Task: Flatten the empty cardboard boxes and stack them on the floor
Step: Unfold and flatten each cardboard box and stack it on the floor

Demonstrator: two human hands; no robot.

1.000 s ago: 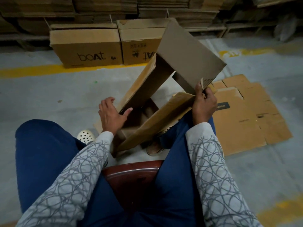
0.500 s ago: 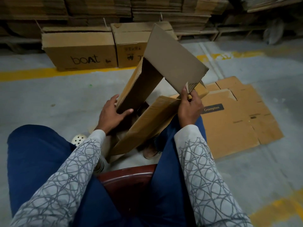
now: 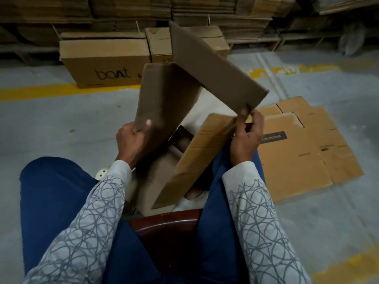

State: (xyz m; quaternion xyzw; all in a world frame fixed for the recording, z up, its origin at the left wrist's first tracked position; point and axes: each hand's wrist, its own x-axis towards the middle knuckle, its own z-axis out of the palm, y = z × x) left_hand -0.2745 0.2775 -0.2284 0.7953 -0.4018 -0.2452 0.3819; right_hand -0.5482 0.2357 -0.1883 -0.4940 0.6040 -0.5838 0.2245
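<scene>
I sit on a chair and hold an opened brown cardboard box point(image 3: 170, 103) between my knees, its panels spread in a tilted frame. My left hand point(image 3: 131, 138) grips the lower edge of the left panel, thumb over the front face. My right hand point(image 3: 246, 138) pinches the corner where the far right panel point(image 3: 215, 68) meets the near panel point(image 3: 196, 158). A flattened box point(image 3: 303, 148) printed "Crompton" lies on the floor to my right.
Two upright boxes, one marked "boAt" point(image 3: 106, 62), stand beyond a yellow floor line point(image 3: 37, 91). Stacks of flat cardboard point(image 3: 205, 15) line the back wall. A dark red chair seat point(image 3: 166, 224) shows between my blue trouser legs. Grey concrete floor lies to the left.
My left hand slid from the flap's side to gripping its lower edge and lifted it. The box rose and opened wider, its left panel swinging more upright. My right hand kept its pinch.
</scene>
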